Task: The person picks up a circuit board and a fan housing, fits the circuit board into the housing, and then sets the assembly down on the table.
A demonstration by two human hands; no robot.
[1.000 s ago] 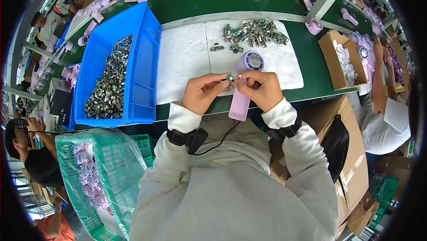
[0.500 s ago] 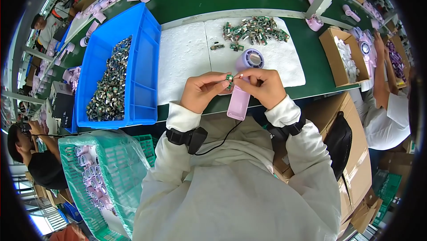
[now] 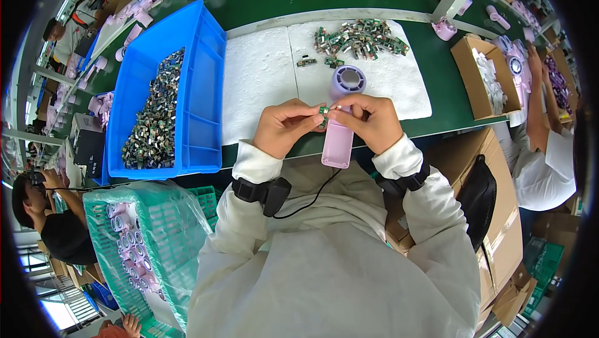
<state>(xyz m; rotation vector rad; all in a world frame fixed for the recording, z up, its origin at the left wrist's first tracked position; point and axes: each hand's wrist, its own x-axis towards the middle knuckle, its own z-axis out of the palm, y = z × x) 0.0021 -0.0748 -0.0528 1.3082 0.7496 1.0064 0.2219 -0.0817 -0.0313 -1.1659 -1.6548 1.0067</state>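
Note:
Between the thumb and fingertips of my left hand (image 3: 284, 127) is a small green circuit board (image 3: 324, 113). The fingers of my right hand (image 3: 374, 123) are pinched right beside the board, with a tiny pale piece at their tips, too small to name. A pink and lilac handheld fan (image 3: 337, 146) lies below my fingertips. Its round head (image 3: 349, 78) points away from me, and its hollow handle lies toward me. My fingers cover the part where head and handle meet.
A white foam sheet (image 3: 256, 82) carries a pile of circuit boards (image 3: 362, 38). At left stands a blue bin (image 3: 206, 88) full of small boards. A carton of white parts (image 3: 468, 82) sits at right, near a co-worker's arms. A green crate (image 3: 181, 232) holds fans.
The fan has turned slightly, its head shifting left and its handle end a little right. Both hands keep their pinch, almost still. A person's hand has appeared at the lower left.

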